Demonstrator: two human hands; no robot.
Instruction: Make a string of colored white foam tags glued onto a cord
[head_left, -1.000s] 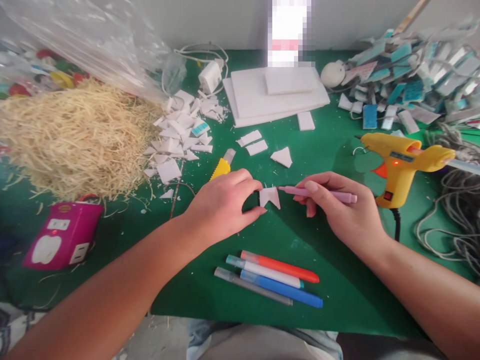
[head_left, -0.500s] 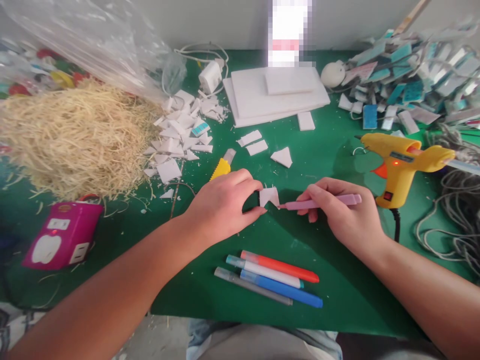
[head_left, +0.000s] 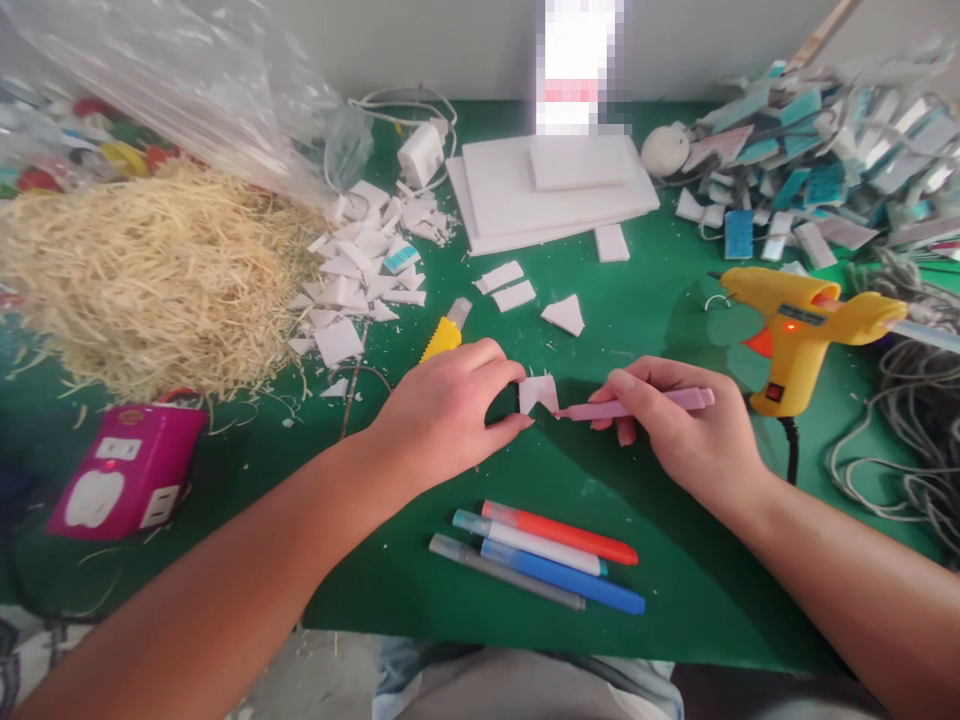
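My left hand (head_left: 457,410) pinches a small white foam piece (head_left: 537,393) by its left end, thumb below and forefinger above. That piece has a notch in its lower edge. Between the fingers of my right hand (head_left: 675,420) is a pink marker pen (head_left: 637,404), its tip touching the lower right corner of the piece. Under the left hand's knuckles lies a yellow utility knife (head_left: 444,335), partly hidden, its blade pointing away from me. Nearer my body rest several markers: red (head_left: 562,533), white (head_left: 532,546), blue (head_left: 562,577) and grey (head_left: 506,573).
A yellow glue gun (head_left: 802,330) stands at the right beside tangled grey cord (head_left: 885,430). Foam scraps (head_left: 352,270) and a straw heap (head_left: 157,275) fill the left. White foam boards (head_left: 499,200) lie at the back. A magenta power socket box (head_left: 127,470) sits at left.
The right hand and pink marker have shifted very slightly left, the tip staying at the corner of the foam piece. The left hand stays in place.
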